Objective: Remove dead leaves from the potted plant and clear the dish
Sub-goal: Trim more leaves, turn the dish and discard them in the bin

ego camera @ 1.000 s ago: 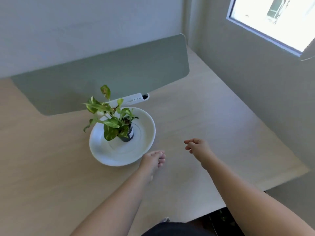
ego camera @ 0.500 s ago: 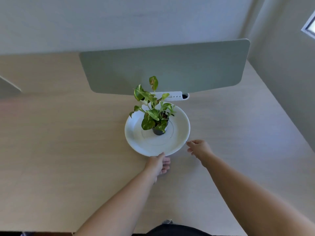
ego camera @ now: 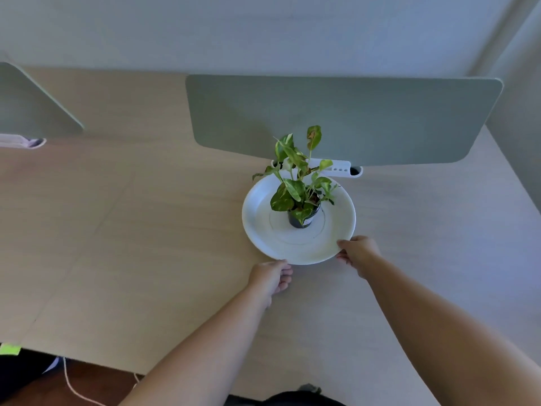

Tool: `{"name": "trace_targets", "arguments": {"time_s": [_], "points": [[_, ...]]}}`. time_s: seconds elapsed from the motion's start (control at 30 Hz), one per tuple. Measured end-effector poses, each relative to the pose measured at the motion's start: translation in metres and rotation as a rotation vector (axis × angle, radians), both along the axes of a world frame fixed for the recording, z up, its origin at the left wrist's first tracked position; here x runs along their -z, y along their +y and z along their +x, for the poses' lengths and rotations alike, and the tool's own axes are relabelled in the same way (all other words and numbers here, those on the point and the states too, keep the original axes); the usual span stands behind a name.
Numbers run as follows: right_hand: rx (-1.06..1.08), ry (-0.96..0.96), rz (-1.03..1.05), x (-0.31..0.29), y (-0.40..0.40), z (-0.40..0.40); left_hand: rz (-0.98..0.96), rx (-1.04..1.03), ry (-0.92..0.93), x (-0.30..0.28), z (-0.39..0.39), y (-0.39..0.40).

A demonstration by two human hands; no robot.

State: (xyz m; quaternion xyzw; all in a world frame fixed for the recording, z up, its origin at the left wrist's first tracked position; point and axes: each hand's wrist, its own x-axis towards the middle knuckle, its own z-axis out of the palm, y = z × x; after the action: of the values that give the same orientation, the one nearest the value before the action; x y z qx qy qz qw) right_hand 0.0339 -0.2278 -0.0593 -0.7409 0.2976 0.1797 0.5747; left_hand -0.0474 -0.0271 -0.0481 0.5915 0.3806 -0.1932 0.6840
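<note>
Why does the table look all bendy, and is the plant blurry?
In the head view, the wide-angle lens curves the table edges and the green divider; the plant looks fairly sharp, soft daylight casts only faint shadows, and the white dish shows no strong glare.

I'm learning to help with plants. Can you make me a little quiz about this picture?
1. True or false: the potted plant stands on the white dish.
2. Which hand grips the dish's rim: A) left hand B) right hand?
3. What colour is the panel behind the plant?

Key: 1 true. 2 B; the left hand only sits at the near edge, fingers curled under. 3 grey-green.
</note>
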Motion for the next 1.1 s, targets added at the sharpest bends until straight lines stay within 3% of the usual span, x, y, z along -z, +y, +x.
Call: {"name": "trace_targets", "arguments": {"time_s": [0.23,0.5,0.67,0.87,1.0,1.1], "points": [[-0.001,0.090,0.228,0.000,0.045,-0.030,0.018,-0.134,-0.039,0.006,0.011,0.011],[-0.019,0.126,0.218,-0.001,0.053,-0.041,0.076,-0.129,-0.053,0.004,0.020,0.031],[0.100,0.062,0.134,-0.010,0.016,-0.005,0.190,0.080,-0.014,-0.005,0.044,0.072],[0.069,0.079,0.149,-0.019,0.006,0.005,0.460,0.366,0.040,-0.028,0.074,0.111],[0.046,0.107,0.180,-0.021,0.019,-0.009,0.665,0.272,-0.076,-0.024,0.078,0.114],[0.134,0.103,0.226,-0.021,0.031,-0.019,0.615,0.113,-0.168,-0.019,0.063,0.096]]}}
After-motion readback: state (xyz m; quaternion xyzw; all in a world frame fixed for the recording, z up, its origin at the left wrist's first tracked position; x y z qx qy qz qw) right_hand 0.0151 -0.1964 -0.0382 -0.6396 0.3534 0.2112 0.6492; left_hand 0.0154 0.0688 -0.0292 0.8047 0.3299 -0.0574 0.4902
